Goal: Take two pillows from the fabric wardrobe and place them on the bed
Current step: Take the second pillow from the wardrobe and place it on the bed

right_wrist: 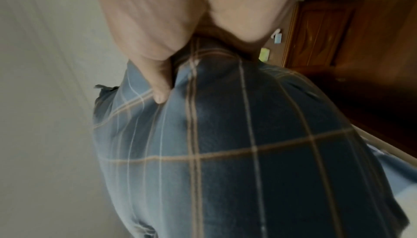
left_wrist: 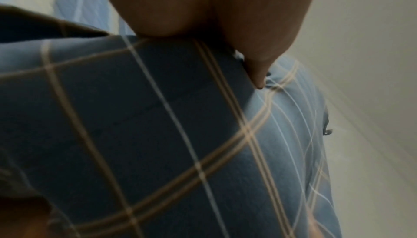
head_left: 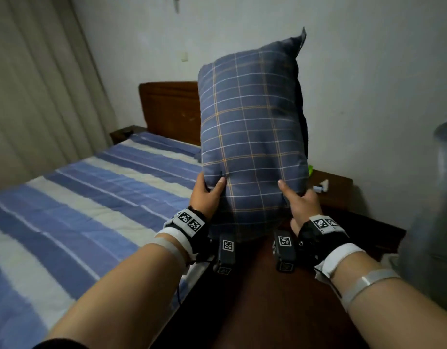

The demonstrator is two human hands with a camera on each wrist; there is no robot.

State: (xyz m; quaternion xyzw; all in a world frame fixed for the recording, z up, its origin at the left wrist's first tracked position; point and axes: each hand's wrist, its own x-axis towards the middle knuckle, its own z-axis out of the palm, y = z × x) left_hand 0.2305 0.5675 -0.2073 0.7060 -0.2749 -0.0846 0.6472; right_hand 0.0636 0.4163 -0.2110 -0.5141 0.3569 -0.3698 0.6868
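- In the head view I see one pillow, dark blue with a grid of thin white and orange lines. It stands upright in the air, above the right edge of the bed, and its top corner ends in a loose flap of cloth.
- My left hand grips the lower left corner of the pillow, with the thumb on the front. My right hand grips the lower right corner in the same way. Both wrists carry black straps with square printed markers.
- The bed has a cover with blue and white stripes and a brown wooden headboard. The pillow hides the right part of the headboard.
- A beige curtain hangs on the left. A dark wooden nightstand stands right of the pillow, with some small things on top which I cannot identify. A grey blurred shape fills the right edge; I cannot tell what it is.
- In the left wrist view the checked fabric of the pillow fills most of the picture. The thumb of the left hand presses into the cloth. The striped bed cover shows behind.
- In the right wrist view, which is blurred, the right hand is closed on the pillow, and the thumb tip dents the cloth. Brown wooden furniture is at the upper right.
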